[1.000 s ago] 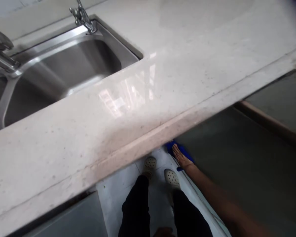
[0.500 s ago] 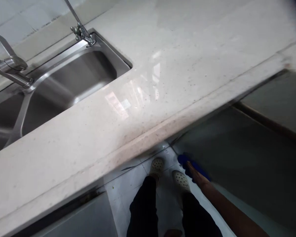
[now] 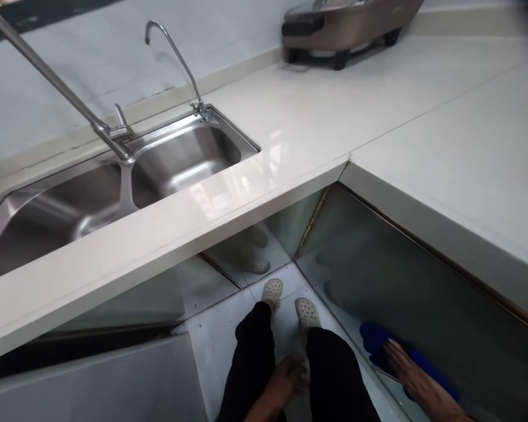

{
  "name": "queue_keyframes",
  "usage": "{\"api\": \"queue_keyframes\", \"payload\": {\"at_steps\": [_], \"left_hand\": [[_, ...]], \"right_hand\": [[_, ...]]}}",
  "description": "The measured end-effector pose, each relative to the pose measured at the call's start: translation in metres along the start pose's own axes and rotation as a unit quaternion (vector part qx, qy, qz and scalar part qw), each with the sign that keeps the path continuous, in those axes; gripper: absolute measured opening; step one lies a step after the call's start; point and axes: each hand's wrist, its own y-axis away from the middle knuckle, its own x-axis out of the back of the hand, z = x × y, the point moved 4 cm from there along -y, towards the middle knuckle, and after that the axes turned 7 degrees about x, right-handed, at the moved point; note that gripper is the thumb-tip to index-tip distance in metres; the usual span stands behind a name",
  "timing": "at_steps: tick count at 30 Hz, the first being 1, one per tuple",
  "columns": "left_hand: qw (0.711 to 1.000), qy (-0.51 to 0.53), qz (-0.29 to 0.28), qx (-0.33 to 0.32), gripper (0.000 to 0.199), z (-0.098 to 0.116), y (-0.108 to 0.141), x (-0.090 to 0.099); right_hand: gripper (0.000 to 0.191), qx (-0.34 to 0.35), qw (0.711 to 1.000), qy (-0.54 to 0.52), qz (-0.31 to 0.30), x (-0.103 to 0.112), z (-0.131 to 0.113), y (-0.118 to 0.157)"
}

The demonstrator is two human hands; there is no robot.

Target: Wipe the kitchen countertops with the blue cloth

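Observation:
My right hand presses a blue cloth against the dark, glossy cabinet door on the right, low down near the floor. The cloth spreads out beyond my fingers on both sides. My left hand hangs between my knees, slightly blurred, with loosely bent fingers partly apart and nothing visible in it. It touches neither the cloth nor the door.
A pale countertop turns a corner above the cabinets. A double steel sink with two taps is set in it at left. A brown electric pan stands at the back. My clogs are on white floor tiles.
The view has tilted up, bringing the pan and counter corner into sight. My right hand and the cloth have moved right and nearer along the door. More of my left hand shows.

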Motion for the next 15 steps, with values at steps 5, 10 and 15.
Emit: {"api": "queue_keyframes", "payload": {"at_steps": [5, 10, 15], "left_hand": [[0.999, 0.018, -0.004, -0.044, 0.041, 0.003, 0.01, 0.001], [0.995, 0.054, -0.054, -0.065, 0.056, 0.014, 0.029, 0.001], [0.981, 0.108, -0.118, -0.108, 0.07, 0.048, 0.06, -0.017]], "right_hand": [[0.048, 0.06, 0.998, 0.017, -0.012, 0.022, 0.017, -0.012], [0.041, 0.074, 0.994, 0.072, -0.02, 0.067, 0.026, -0.084], [0.05, 0.002, 0.998, 0.029, 0.058, 0.128, 0.011, -0.18]]}}
